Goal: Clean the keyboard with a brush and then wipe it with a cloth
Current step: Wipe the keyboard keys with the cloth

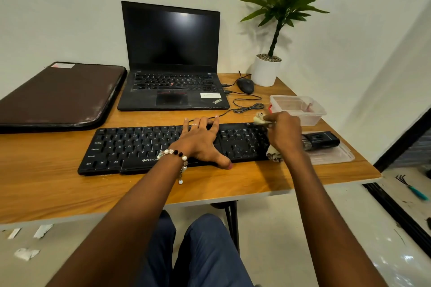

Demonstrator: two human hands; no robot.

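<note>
spanning most of the frame, wooden table [233, 177], pushed against a white wall. far left on it, dark laptop sleeve [58, 93]. far centre, open laptop [171, 58], screen black. far right corner, potted plant [277, 18] in a white pot, with a mouse [245, 85] just beside it.

near centre, black keyboard [144, 147], long side left to right, cable running off toward the laptop. right of it, clear plastic box [300, 107] and, nearer, its flat lid [333, 155] with a black brush [320, 140] lying on it, held by nobody.

left hand [200, 140] lies flat on the keyboard's middle, fingers spread and straight, fingertips at the far edge, thumb over the near edge; looks like bracing. right hand [284, 133] is over the keyboard's right end, at the number pad, fingers curled round a pale cloth [260, 119]. the cloth shows beyond the fingers at the far edge and again below the palm by the near right corner; the middle is hidden in the grip.

judgement: brush set aside suggests brushing is done; wiping is under way at the right end. how much of the keyboard is already wiped can't be told. a few crumbs sit on the table at the near edge.
</note>
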